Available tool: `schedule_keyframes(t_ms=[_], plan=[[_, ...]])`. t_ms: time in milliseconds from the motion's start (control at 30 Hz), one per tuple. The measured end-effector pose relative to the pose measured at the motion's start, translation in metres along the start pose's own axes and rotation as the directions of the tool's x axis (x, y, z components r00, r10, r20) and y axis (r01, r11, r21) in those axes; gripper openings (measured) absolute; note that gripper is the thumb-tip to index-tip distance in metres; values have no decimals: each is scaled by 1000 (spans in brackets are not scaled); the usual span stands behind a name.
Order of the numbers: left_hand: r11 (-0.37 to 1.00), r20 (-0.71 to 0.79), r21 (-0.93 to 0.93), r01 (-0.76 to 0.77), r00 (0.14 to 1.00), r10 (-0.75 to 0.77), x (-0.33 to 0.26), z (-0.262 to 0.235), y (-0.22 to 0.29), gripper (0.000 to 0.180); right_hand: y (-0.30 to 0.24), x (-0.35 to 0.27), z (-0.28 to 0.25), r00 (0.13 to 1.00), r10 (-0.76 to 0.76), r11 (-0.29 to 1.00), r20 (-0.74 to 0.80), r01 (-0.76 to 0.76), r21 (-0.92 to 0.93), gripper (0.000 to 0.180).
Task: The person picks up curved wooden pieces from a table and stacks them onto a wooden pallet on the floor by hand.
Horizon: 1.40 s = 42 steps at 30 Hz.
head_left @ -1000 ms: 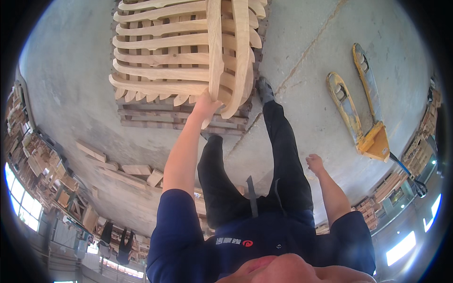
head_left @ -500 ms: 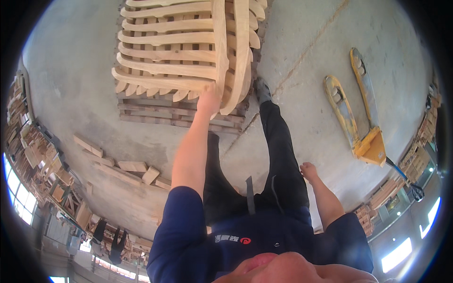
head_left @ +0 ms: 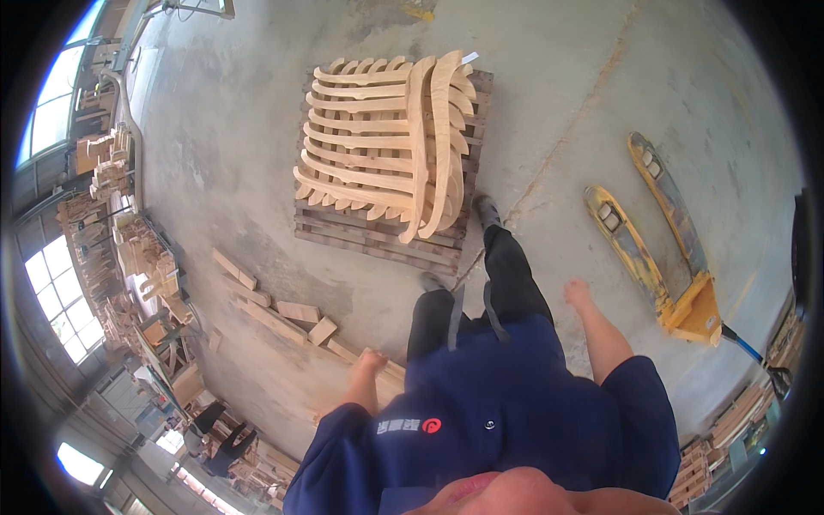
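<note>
My left hand (head_left: 371, 359) hangs by my left side with its fingers curled in and nothing seen in it, above loose wood blocks on the floor. On my right, my right hand (head_left: 578, 292) is held out beside my leg; it is blurred and its fingers do not show clearly. Ahead of my feet, a stack of curved pale wooden pieces (head_left: 360, 127) rests on a wooden pallet (head_left: 378, 245). Several lie crosswise in rows, and two longer curved pieces (head_left: 419, 142) lie across them along the right side. Neither hand touches the stack.
A yellow pallet jack (head_left: 695, 309) stands to the right, forks pointing away. Several rectangular wood blocks (head_left: 299, 312) lie on the concrete floor at left. Wood stacks (head_left: 142, 249) line the left wall; another person (head_left: 227, 442) is there, lower left. A crack runs across the floor.
My left hand has let go of the long curved piece on the stack and drawn back to my side. The stack appears farther off and more of the room shows.
</note>
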<state>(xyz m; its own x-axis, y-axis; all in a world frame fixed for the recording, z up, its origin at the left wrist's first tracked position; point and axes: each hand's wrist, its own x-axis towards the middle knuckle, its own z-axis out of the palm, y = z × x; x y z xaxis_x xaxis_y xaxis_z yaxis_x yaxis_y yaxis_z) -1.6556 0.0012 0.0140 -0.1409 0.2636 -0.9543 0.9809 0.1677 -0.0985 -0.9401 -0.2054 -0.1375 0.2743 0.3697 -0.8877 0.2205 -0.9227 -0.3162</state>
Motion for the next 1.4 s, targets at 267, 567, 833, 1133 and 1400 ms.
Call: schedule_keyframes(t_ms=[267,567,833,1133,1400], plan=[[676,-420,-531,-512,851,315,-84,-73,219,49,-84,-77,-44,981,174,953,-85,-146,266,27],[533,-468,-675,-511,854,226,-82,45,201,48,-22,-166,-93,988,142,988,61,-137,-76,24],[749,17,-592,298,934,-358,-181,194,101,26,-54,-119,-154,990,121,981,-76,-108,160,16],[538,-91,-843,2,985,-145,-101,61,274,32,-155,-22,-285,996,-86,919,-31,91,384,13],[433,-628,-579,-691,716,303,-134,-219,584,36,-159,72,-392,935,21,970,-354,66,232,23]])
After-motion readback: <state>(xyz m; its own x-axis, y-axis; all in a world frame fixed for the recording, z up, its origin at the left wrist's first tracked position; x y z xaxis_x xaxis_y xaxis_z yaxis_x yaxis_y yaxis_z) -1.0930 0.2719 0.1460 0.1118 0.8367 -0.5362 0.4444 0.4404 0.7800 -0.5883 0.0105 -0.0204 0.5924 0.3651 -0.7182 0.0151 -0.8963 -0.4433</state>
